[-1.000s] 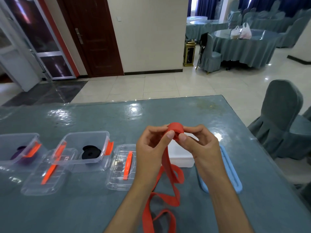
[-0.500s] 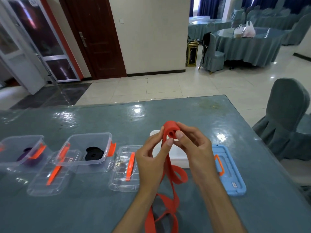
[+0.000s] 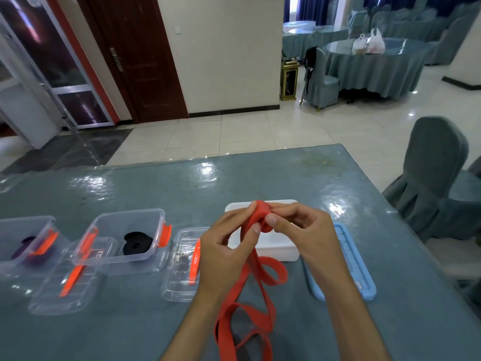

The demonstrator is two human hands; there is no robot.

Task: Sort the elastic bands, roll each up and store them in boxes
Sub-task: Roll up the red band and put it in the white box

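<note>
A red elastic band [image 3: 263, 213] is partly rolled into a small coil above the table, and both hands pinch that coil. My left hand [image 3: 226, 243] holds it from the left, my right hand [image 3: 299, 227] from the right. The loose tail of the band [image 3: 250, 316] hangs down and loops on the table between my forearms. Behind my hands stands a white box [image 3: 276, 246]. A clear box [image 3: 130, 230] to the left holds a rolled black band [image 3: 137, 243]. Another clear box [image 3: 23, 235] at the far left holds a purple roll [image 3: 22, 252].
Two clear lids with orange clips [image 3: 70, 280] [image 3: 182, 264] lie in front of the clear boxes. A blue lid [image 3: 348, 264] lies right of the white box. The grey-blue table [image 3: 182, 183] ends at the right, where a covered chair [image 3: 432, 178] stands.
The coil has been turned in my fingers and has taken up a little more of the band. The camera view has shifted slightly, so the boxes sit further right in the frame.
</note>
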